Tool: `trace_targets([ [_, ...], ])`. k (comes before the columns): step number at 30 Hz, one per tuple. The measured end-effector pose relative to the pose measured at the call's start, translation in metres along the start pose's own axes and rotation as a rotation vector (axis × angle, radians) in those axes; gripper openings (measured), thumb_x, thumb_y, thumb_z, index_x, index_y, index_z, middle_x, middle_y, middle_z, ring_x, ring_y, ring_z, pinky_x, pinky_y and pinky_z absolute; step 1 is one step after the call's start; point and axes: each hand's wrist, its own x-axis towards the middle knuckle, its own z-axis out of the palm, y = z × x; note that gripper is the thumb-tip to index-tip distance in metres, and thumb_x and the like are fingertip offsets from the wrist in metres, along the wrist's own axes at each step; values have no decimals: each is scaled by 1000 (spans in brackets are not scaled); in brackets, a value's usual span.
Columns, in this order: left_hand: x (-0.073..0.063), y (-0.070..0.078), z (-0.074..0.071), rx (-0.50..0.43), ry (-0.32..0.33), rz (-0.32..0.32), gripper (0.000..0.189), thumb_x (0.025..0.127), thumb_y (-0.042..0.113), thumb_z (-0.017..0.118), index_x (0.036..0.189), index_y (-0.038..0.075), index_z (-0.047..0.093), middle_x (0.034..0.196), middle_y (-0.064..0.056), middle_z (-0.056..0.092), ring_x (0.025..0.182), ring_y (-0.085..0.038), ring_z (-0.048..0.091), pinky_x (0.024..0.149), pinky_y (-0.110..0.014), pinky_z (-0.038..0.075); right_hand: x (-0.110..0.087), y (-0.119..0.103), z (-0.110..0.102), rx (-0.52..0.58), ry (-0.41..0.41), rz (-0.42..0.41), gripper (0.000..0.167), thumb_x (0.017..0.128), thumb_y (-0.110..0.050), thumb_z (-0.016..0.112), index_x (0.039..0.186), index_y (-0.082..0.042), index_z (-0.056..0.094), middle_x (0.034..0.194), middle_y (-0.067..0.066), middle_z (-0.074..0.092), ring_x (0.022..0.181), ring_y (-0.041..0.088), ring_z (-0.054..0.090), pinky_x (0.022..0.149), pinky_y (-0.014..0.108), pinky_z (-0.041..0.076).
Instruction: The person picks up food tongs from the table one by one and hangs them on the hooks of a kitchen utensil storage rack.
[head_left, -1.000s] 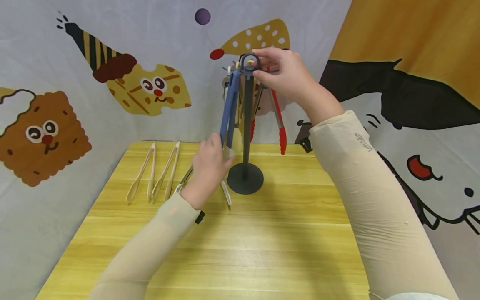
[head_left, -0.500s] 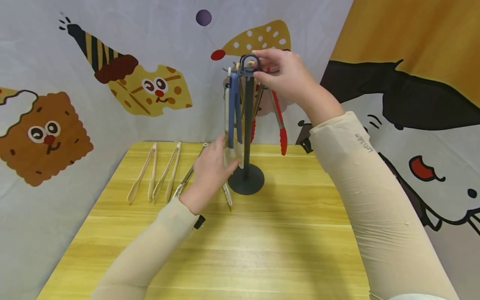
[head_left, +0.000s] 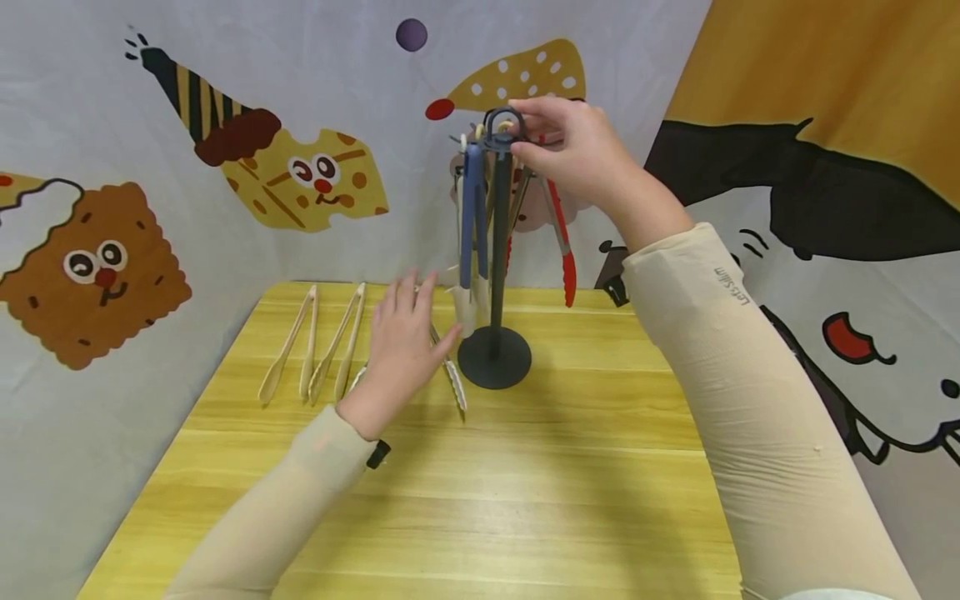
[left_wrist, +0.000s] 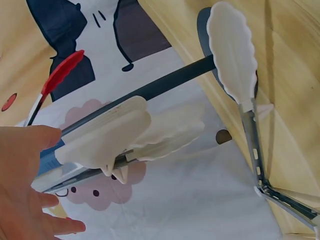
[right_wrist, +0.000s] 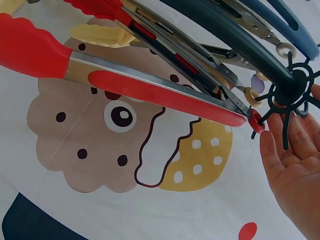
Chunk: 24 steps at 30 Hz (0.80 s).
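Observation:
My left hand (head_left: 401, 342) is spread, fingers straight, just left of a black utensil stand (head_left: 498, 250). It overlaps white-tipped metal tongs (head_left: 456, 392) that lie spread on the table, hiding part of them. From the stand's hooks hang blue-handled tongs (head_left: 469, 217) with pale scalloped tips, nearest my left hand; in the left wrist view its thumb overlaps their blue part. Red tongs (head_left: 567, 275) hang at the stand's right, and yellow-tipped tongs (right_wrist: 102, 36) show behind them in the right wrist view. My right hand (head_left: 577, 150) holds the stand's top by the ring handle.
Two pairs of beige tongs, one pair (head_left: 309, 350) left of the other pair (head_left: 346, 367), lie side by side on the wooden table (head_left: 525, 500). The stand's round base (head_left: 495, 358) is near the back edge. A printed cloth (head_left: 337, 75) hangs behind.
My left hand has let go of the blue-handled tongs, which now hang straighter from the hook. It has drawn left and spread its fingers. My right hand stays at the stand's top.

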Motion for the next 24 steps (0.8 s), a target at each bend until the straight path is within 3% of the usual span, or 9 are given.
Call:
trace_targets([
  [5,-4,-9,4,41,-114,-31,89,88,59,53,154,21,8,158,-17,3,143,-44,3,111,-62,15,-1,1,0,4,-1,3,52,94,-31,56,144,-25,41,132,1,57,122,14,54,100,30,44],
  [10,-8,-26,7,134,-212,-41,91,88,66,44,152,26,-6,155,-6,-25,141,-38,-22,112,-63,1,0,0,-1,7,-2,3,52,95,-30,55,144,-24,41,132,1,57,122,15,54,100,30,45],
  [17,-14,-68,12,201,-266,-96,87,90,66,38,152,26,-9,152,-5,-31,136,-33,-33,110,-63,-9,1,0,0,-6,-6,3,52,94,-31,55,144,-24,41,132,1,57,122,15,53,100,30,44],
  [24,-22,-114,13,263,-290,-188,88,91,66,36,152,21,-10,153,-12,-28,136,-36,-33,108,-68,-3,1,1,0,-7,-3,-6,52,95,-30,55,144,-24,41,132,2,57,122,15,54,100,30,45],
])
